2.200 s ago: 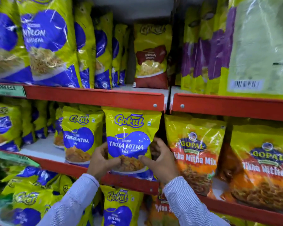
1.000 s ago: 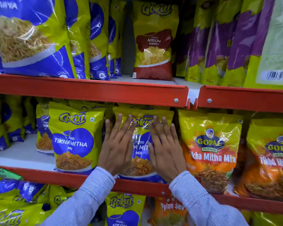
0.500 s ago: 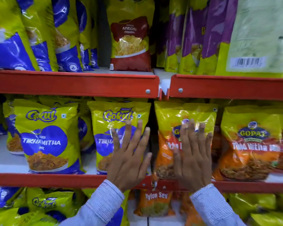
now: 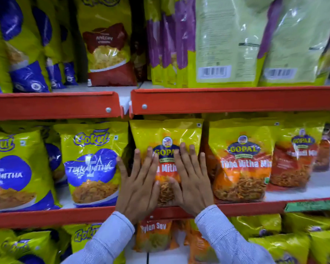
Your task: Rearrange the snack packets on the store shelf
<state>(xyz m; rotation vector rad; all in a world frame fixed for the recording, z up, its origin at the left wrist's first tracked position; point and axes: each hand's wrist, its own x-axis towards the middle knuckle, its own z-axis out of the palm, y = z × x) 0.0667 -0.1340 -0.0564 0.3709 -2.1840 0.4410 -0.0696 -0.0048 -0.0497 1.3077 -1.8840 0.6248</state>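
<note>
Flat Against the Orange Packet

Broadly, red shelves [image 4: 236, 101] run across in front of me in tiers, each one lined with snack packets. Up top stand tall purple and green bags [image 4: 227, 40], two turned back-side out with barcodes showing. On the middle shelf, a blue and yellow packet [image 4: 92, 164] stands upright just left of the orange and yellow packet [image 4: 166, 136], which stands at the front edge where two shelf sections meet. Another orange packet [image 4: 240, 164] stands just to its right. My left hand [image 4: 139, 185] and my right hand [image 4: 191, 183] lie side by side, palms flat on the face of that middle packet, fingers spread and pointing up, gripping nothing. Striped sleeves [image 4: 111, 239] cover both my wrists.
</note>
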